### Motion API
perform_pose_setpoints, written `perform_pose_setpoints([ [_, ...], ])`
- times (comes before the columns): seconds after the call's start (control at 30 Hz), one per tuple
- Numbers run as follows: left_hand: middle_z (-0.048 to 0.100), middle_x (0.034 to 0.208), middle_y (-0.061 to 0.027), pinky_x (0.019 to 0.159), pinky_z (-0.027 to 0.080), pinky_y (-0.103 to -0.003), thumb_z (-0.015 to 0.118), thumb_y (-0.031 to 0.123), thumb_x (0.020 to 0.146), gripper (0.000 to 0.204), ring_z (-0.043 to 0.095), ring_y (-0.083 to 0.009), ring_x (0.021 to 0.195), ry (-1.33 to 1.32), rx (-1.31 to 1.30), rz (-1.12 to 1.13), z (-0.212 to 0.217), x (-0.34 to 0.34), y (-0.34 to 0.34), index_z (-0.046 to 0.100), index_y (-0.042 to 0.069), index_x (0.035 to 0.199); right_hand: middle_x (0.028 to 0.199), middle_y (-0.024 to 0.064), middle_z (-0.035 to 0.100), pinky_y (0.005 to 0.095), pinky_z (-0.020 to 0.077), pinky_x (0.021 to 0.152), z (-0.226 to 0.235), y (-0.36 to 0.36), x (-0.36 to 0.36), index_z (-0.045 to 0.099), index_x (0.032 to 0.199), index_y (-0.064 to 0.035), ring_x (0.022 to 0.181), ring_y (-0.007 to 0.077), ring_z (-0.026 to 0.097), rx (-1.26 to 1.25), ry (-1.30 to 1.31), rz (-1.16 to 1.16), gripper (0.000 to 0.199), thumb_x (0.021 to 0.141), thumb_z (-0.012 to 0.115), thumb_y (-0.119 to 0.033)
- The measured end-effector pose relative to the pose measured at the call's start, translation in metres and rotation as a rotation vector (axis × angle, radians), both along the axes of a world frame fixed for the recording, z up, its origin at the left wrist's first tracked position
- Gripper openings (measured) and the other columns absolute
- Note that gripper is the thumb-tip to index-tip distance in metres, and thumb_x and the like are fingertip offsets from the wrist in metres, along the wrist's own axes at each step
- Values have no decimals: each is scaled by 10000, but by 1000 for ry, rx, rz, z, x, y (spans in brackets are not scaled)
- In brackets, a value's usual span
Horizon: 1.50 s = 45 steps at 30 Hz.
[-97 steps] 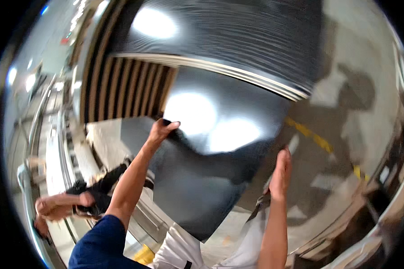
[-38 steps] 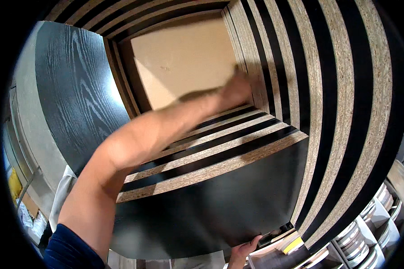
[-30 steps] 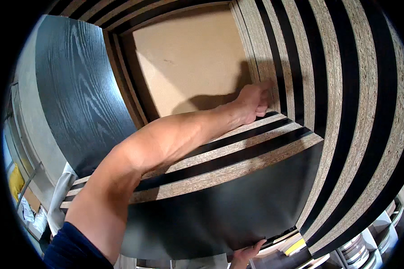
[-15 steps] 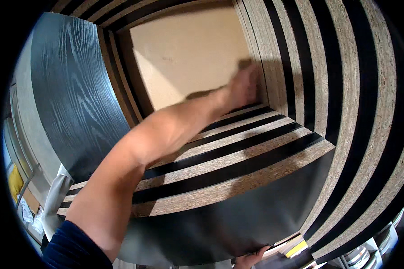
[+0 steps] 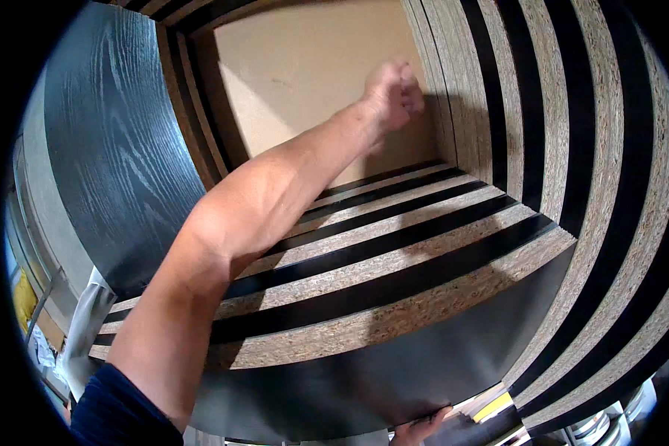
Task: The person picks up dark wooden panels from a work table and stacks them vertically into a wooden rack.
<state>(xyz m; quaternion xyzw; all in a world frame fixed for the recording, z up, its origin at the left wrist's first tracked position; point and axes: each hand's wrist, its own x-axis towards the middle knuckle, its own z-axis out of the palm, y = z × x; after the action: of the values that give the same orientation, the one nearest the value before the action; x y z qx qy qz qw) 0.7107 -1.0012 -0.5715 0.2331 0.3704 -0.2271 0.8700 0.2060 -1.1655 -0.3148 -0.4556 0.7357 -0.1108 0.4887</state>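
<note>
My left arm stretches up from the lower left, its dark blue sleeve pushed back to the elbow. The left hand [image 5: 395, 95] is curled into a loose fist, slightly blurred, in front of a plain tan board [image 5: 290, 78]; whatever its fingers may hold is hidden. Around that board rise stepped layers of chipboard panels [image 5: 394, 325] with raw speckled edges and black faces. My right hand [image 5: 421, 430] shows only in part at the bottom, its fingers at the lower edge of the nearest black panel [image 5: 394, 390], seemingly gripping it.
A black wood-grain panel [image 5: 119, 141] stands on the left. Tall layered chipboard edges [image 5: 606, 171] curve along the right side. White wrapping [image 5: 89, 320] hangs at the lower left, near a yellow item [image 5: 24, 301]. White curved objects [image 5: 591, 427] lie at the lower right.
My left hand has risen and drawn back from the inner right corner, its fingers now curled. My right hand stays at the panel's lower edge. The view has shifted slightly.
</note>
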Motion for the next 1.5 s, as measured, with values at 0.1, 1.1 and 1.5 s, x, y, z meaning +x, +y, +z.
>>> perform_pose_setpoints([
  [0.1, 306, 496, 30, 401, 203, -287, 458, 378, 938, 418, 256, -146, 422, -40, -107, -139, -15, -43, -20, 381, 186, 575, 1323, 153, 461, 560, 337, 1027, 0, 0, 8, 442, 1318, -91, 1207, 373, 420, 35, -51, -10, 769, 781, 571, -626],
  [1.1, 541, 709, 27, 558, 404, -240, 707, 341, 817, 358, 470, -58, 613, -590, 922, -1380, 271, -87, 31, 589, 3, 834, 1134, 235, 592, 407, 407, 931, -4, -17, 83, 440, 1317, -17, 1076, 401, 546, -201, -181, 389, 583, 961, 352, -470],
  [1.5, 611, 793, 0, 694, 471, -278, 605, 216, 882, 192, 583, -128, 728, -467, 878, -1338, 281, -95, 20, 625, 25, 875, 936, 242, 599, 378, 459, 793, -4, -19, 89, 405, 1275, 76, 860, 347, 580, -174, -285, 238, 585, 958, 404, -416],
])
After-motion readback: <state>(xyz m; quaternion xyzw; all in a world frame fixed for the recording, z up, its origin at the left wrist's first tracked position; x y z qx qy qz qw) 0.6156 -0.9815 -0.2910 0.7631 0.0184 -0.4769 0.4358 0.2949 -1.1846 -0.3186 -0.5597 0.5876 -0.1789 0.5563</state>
